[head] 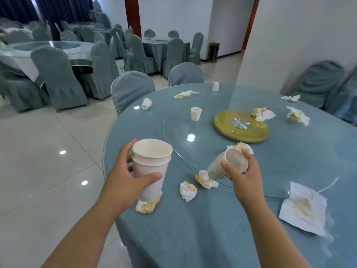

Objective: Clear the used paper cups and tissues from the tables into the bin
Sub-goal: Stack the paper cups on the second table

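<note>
Head view: my left hand wraps round an upright stack of cups, whose base sits over a stained tissue near the table edge. My right hand grips a tilted cup, its mouth toward me and a crumpled tissue just beside its base. I judge the tidy move is to line up the rims, nest the tilted cup straight down into the stack, then gather the tissues. An upright cup waits farther across the table.
</note>
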Demonstrator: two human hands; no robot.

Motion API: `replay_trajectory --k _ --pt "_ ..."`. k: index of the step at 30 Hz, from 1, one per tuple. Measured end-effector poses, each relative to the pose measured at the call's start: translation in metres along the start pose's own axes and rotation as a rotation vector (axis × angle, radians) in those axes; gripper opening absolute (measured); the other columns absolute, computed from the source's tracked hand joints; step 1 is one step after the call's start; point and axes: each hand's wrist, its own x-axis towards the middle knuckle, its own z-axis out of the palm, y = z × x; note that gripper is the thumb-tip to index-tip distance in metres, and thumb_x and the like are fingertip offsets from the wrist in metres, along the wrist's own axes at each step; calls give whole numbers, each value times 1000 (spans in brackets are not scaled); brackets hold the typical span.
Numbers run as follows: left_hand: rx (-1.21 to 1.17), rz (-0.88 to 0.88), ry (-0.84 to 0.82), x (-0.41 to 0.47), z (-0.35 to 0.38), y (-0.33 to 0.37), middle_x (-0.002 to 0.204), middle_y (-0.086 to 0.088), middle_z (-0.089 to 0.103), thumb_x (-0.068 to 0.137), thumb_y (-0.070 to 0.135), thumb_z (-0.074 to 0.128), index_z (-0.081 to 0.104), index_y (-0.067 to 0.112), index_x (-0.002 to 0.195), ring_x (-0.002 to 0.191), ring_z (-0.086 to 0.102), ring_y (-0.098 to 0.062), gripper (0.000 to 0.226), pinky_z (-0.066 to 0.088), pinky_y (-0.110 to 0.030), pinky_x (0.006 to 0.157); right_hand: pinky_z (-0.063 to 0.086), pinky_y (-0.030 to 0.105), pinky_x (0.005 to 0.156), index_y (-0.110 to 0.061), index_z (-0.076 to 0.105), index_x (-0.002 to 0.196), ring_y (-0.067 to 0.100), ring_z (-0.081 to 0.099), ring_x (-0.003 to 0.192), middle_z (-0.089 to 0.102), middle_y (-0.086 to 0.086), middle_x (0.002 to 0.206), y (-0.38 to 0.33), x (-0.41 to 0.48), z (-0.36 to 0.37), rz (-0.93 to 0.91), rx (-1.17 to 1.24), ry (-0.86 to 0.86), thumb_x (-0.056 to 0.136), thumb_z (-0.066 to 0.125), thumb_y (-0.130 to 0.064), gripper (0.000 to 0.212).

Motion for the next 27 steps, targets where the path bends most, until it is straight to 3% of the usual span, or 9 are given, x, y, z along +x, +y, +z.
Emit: replay_trajectory --k 2,6,10,13,18,27 --pt "28 -3 -1 23 -11 -4 121 16 52 62 18 87 36 50 127 103 53 4 89 44 -22 77 49 49 95 -29 43 131 15 53 109 51 -12 119 2 17 20 13 16 13 77 77 -31 64" --pt "94 -8 -10 74 -38 -5 125 13 54 61 20 88 38 46 132 110 56 -12 91 49 -37 88 49 50 94 -32 43 128 16 54 107 52 -14 113 2 47 63 70 31 27 76 78 -31 63" --pt "109 32 13 119 -59 -6 117 20 53 64 20 86 35 52 125 104 54 -3 86 46 -26 77 47 41 95 -29 40 134 16 51 107 49 -10 117 -8 69 106 104 8 -6 76 78 -33 69" --pt "83 30 0 145 -69 -12 113 24 51 65 18 86 33 54 121 98 52 3 85 42 -16 69 42 31 86 -30 39 135 14 50 104 48 -12 115 -19 75 133 90 -23 -21 76 77 -34 70" --pt "24 12 -74 181 -96 -31 113 27 51 60 24 90 33 65 108 100 54 3 85 44 -18 70 40 30 83 -28 39 135 17 52 105 50 -8 117 -31 77 172 79 -75 -8 76 79 -30 71" --pt "59 115 -250 255 -176 -47 117 25 51 61 25 87 36 45 134 105 53 0 91 44 -20 75 37 29 79 -24 43 130 18 51 102 51 -2 117 -40 42 246 97 -54 230 73 81 -19 68"
